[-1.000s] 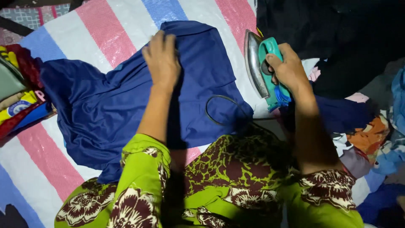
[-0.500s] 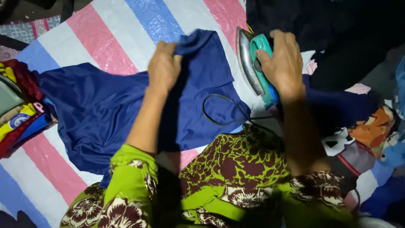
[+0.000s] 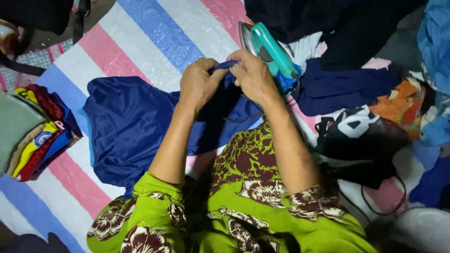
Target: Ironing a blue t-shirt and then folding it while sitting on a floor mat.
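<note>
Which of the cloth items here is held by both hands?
The dark blue garment spread on the striped mat; the left hand and right hand pinch its edge. The folded stack and the clothes pile lie untouched.

- Left hand (image 3: 199,84): fingers curled into a closed grip, knuckles up, thumb side turned toward the other hand.
- Right hand (image 3: 253,75): also in a closed pinching grip, back of the hand facing up.
- The two hands meet, fingertips just beside each other.
- Both forearms are bare, reaching forward and converging from green patterned sleeves; elbows are bent and spread apart.
</note>
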